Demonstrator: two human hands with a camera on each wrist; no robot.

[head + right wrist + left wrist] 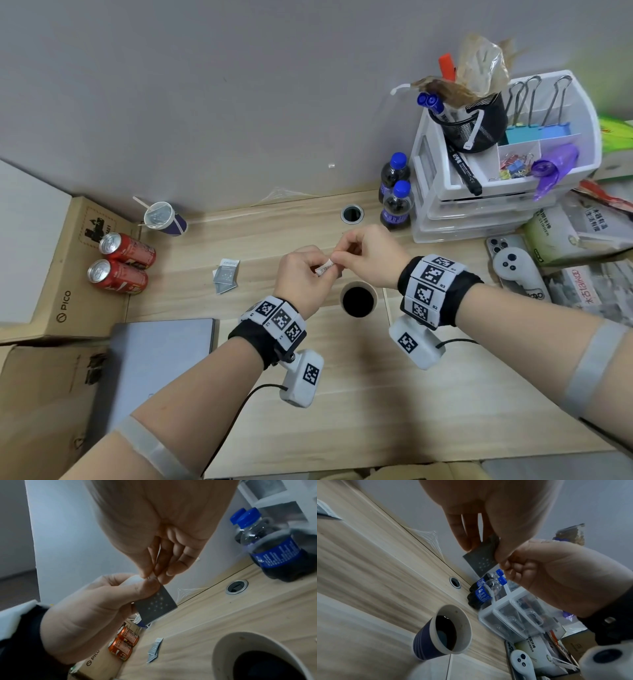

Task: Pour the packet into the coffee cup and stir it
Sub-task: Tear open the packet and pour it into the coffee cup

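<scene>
A small grey packet (325, 268) with a white top edge is held in the air between both hands. My left hand (303, 274) pinches its left side, and my right hand (359, 251) pinches the top corner right beside the left thumb. The wrist views show the packet (481, 559) (157, 605) hanging below the fingertips, with its grey dotted face showing. A blue paper coffee cup (371, 289) stands on the table just in front of and below the hands, holding dark coffee. The cup (423, 642) (223, 649) is upright and nothing touches it.
Spare packets (226, 275) lie left of the hands. Two red cans (123, 263) sit on a cardboard box (68, 291). A plastic cup with stirrers (161, 217) stands at the back left; two dark bottles (395, 198), white drawers (479, 205) and a controller (513, 267) are to the right. A laptop (161, 356) lies at the front left.
</scene>
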